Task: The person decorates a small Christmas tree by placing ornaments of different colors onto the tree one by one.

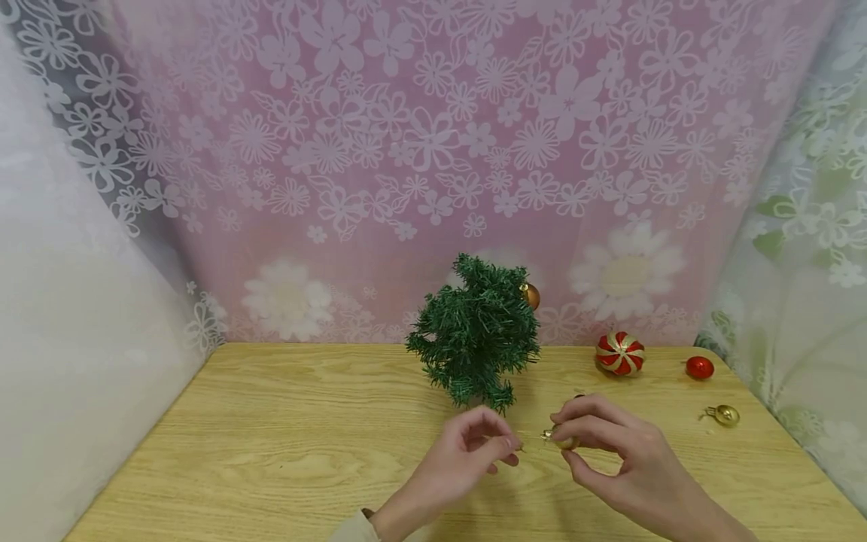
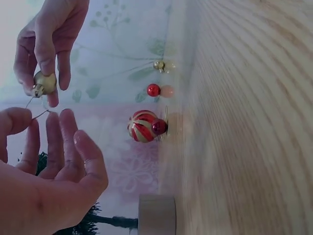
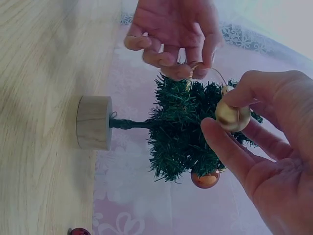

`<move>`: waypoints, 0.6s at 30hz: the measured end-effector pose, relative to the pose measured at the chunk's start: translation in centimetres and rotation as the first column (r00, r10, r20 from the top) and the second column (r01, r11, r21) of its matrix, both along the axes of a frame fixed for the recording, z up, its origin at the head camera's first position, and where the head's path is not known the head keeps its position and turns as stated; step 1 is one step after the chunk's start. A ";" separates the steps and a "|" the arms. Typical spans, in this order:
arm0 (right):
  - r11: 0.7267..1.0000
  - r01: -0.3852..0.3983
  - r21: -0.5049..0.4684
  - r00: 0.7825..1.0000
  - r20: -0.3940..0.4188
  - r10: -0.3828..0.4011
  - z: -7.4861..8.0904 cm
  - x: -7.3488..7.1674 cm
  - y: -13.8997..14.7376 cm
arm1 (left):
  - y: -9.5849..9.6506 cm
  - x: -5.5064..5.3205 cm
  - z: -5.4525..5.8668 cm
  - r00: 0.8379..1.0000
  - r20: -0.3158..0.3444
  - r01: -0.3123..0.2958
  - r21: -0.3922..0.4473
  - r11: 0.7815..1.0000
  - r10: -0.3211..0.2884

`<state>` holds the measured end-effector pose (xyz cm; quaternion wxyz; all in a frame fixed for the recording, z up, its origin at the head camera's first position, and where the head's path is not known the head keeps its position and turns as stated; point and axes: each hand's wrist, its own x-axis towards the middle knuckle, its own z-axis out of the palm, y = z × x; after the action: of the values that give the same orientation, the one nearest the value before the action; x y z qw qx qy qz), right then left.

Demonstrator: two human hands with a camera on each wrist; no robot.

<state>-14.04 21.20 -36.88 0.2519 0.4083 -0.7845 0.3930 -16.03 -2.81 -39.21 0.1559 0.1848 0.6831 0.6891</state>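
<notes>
Between the thumb and fingers of my right hand (image 1: 623,455) is a small gold bauble (image 3: 233,115), its metal cap turned toward the left hand. My left hand (image 1: 463,455) pinches the bauble's thin gold hanging loop (image 2: 40,114) with thumb and forefinger, and the loop spans the gap between the hands. Just beyond them stands a small green artificial Christmas tree (image 1: 477,331) on a round wooden base (image 3: 95,122). An orange-copper bauble (image 3: 205,179) hangs on the tree's right side.
Right of the tree lie a red-and-gold striped bauble (image 1: 620,354), a red bauble (image 1: 700,367) and another gold bauble (image 1: 727,415). A dark red bauble (image 2: 159,127) sits near the striped one. Floral curtains (image 1: 433,150) enclose the wooden table (image 1: 271,421) at back and sides.
</notes>
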 end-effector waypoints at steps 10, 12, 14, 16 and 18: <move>0.998 0.062 -0.026 0.993 0.098 -0.059 -0.2 0.3 -0.5 | -0.5 0.1 0.0 0.966 -0.231 -0.120 -0.015 0.993 0.113; 0.995 0.089 -0.037 0.990 0.111 -0.084 -0.2 0.2 -0.8 | -0.5 0.2 0.0 0.958 -0.258 -0.134 -0.021 0.991 0.124; 0.994 0.101 -0.043 0.988 0.120 -0.096 -0.1 0.2 -1.0 | -0.4 0.4 0.0 0.945 -0.299 -0.148 -0.017 0.989 0.136; 0.994 0.100 -0.043 0.989 0.115 -0.095 -0.1 0.2 -1.3 | -0.3 0.5 -0.1 0.915 -0.377 -0.162 -0.010 0.987 0.147; 0.995 0.089 -0.037 0.991 0.102 -0.085 -0.1 0.2 -1.5 | -0.1 0.5 -0.2 0.852 -0.500 -0.181 0.002 0.983 0.158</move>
<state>-13.88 19.67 -36.94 0.2373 0.3481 -0.8048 0.4181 -15.54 -2.94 -39.39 -0.0825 0.2915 0.7293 0.6135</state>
